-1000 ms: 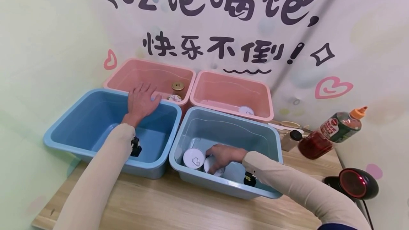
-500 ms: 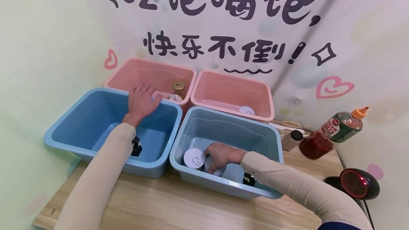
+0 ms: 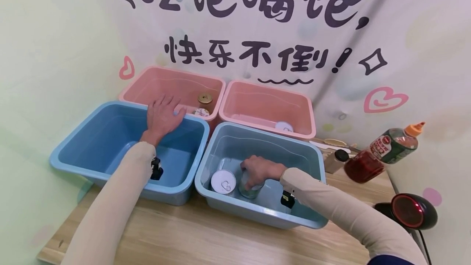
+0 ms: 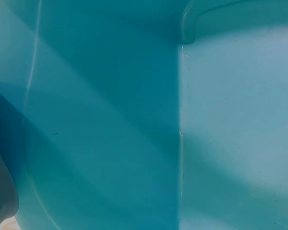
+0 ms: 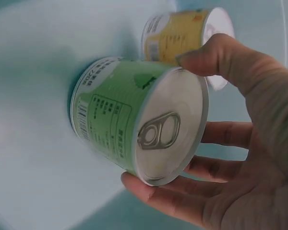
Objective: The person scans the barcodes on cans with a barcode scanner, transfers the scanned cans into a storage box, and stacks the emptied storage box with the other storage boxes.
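Observation:
My right hand reaches down into the right blue bin and grips a green-labelled tin can, thumb on one side of the rim and fingers on the other. A ring-pull lid tops the can, facing the palm in the right wrist view. Beside it stands a yellow-labelled can, whose pale ring-pull lid shows in the head view. My left hand rests on the back rim of the left blue bin, fingers extended and holding nothing. Only a sliver of that hand shows in the left wrist view.
Two pink bins stand behind: the left one has a gold-topped can and a patterned lid, the right one a white-lidded can. A sauce bottle, small black-capped jar and black device are at right.
My right hand has lifted slightly and shifted right, tilting the green can away from the yellow one; its green side now shows. My left hand stays where it was.

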The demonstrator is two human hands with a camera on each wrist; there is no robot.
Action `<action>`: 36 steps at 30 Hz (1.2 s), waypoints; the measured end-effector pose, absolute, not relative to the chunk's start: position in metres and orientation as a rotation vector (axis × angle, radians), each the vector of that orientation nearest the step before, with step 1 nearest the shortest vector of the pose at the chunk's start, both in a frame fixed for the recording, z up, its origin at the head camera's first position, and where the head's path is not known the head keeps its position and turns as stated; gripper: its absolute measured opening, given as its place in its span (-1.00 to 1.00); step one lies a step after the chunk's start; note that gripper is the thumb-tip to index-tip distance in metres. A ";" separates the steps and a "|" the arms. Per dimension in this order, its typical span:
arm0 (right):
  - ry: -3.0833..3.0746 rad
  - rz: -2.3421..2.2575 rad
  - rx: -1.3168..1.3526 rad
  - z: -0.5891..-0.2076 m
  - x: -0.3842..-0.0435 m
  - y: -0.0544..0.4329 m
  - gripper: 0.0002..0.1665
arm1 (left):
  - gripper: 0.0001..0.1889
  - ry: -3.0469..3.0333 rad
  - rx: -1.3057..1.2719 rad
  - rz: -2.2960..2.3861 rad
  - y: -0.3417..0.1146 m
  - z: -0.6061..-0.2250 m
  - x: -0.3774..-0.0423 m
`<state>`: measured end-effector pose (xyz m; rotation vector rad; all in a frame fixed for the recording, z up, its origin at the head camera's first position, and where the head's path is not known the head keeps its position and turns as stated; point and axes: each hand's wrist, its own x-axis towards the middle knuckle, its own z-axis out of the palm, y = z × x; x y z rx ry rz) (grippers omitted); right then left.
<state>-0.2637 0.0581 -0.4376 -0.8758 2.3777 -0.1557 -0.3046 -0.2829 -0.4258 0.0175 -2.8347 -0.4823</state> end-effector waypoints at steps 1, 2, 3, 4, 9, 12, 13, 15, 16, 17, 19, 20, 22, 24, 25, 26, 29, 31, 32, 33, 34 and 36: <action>2.380 -0.155 -0.863 -0.438 -0.264 0.059 -0.30 | -0.36 -2.839 0.017 -0.486 -0.283 -0.426 -0.305; 2.381 -0.151 -0.851 -0.439 -0.265 0.060 -0.29 | -0.36 -2.844 0.019 -0.488 -0.283 -0.426 -0.305; 2.383 -0.142 -0.846 -0.440 -0.266 0.060 -0.29 | -0.36 -2.845 0.022 -0.487 -0.283 -0.426 -0.305; 2.385 -0.132 -0.853 -0.440 -0.266 0.061 -0.28 | -0.36 -2.846 0.025 -0.483 -0.283 -0.426 -0.305; 2.420 -0.055 -0.898 -0.439 -0.265 0.057 -0.27 | -0.37 -2.833 0.036 -0.463 -0.284 -0.426 -0.307; 2.441 -0.020 -0.877 -0.439 -0.262 0.055 -0.22 | -0.36 -2.843 0.033 -0.465 -0.284 -0.426 -0.307; 2.447 -0.014 -0.867 -0.439 -0.262 0.055 -0.20 | -0.36 -2.848 0.032 -0.467 -0.283 -0.426 -0.307; 2.453 -0.009 -0.847 -0.440 -0.260 0.055 -0.17 | -0.36 -2.854 0.029 -0.471 -0.282 -0.427 -0.307; 2.455 -0.008 -0.839 -0.441 -0.260 0.055 -0.15 | -0.36 -2.854 0.029 -0.476 -0.282 -0.427 -0.307; 2.457 -0.011 -0.832 -0.441 -0.260 0.055 -0.15 | -0.37 -2.847 0.027 -0.482 -0.282 -0.427 -0.307; 2.461 -0.022 -0.826 -0.442 -0.260 0.054 -0.16 | -0.37 -2.831 0.025 -0.490 -0.281 -0.427 -0.308; 2.462 -0.028 -0.823 -0.442 -0.260 0.054 -0.16 | -0.37 -2.823 0.025 -0.493 -0.281 -0.427 -0.308; 2.467 -0.032 -0.820 -0.442 -0.260 0.054 -0.17 | -0.38 -2.815 0.023 -0.496 -0.281 -0.426 -0.308; 2.473 -0.035 -0.823 -0.443 -0.260 0.053 -0.19 | -0.37 -2.816 0.025 -0.494 -0.281 -0.425 -0.307; 2.477 -0.037 -0.827 -0.443 -0.259 0.053 -0.20 | -0.37 -2.818 0.026 -0.495 -0.281 -0.425 -0.307; 2.482 -0.035 -0.830 -0.443 -0.259 0.053 -0.21 | -0.37 -2.821 0.027 -0.493 -0.281 -0.425 -0.307; 2.493 -0.034 -0.838 -0.444 -0.259 0.052 -0.23 | -0.37 -2.829 0.031 -0.493 -0.281 -0.425 -0.306; 2.495 -0.028 -0.838 -0.444 -0.258 0.052 -0.24 | -0.36 -2.833 0.029 -0.497 -0.281 -0.426 -0.306; 2.494 -0.026 -0.837 -0.444 -0.258 0.052 -0.24 | -0.36 -2.836 0.029 -0.496 -0.281 -0.426 -0.306; 2.492 -0.033 -0.833 -0.444 -0.258 0.052 -0.25 | -0.36 -2.838 0.030 -0.496 -0.281 -0.426 -0.306; 2.491 -0.034 -0.831 -0.444 -0.258 0.053 -0.25 | -0.36 -2.839 0.031 -0.497 -0.281 -0.427 -0.306; 2.485 -0.042 -0.830 -0.444 -0.258 0.054 -0.26 | -0.36 -2.837 0.030 -0.496 -0.282 -0.428 -0.306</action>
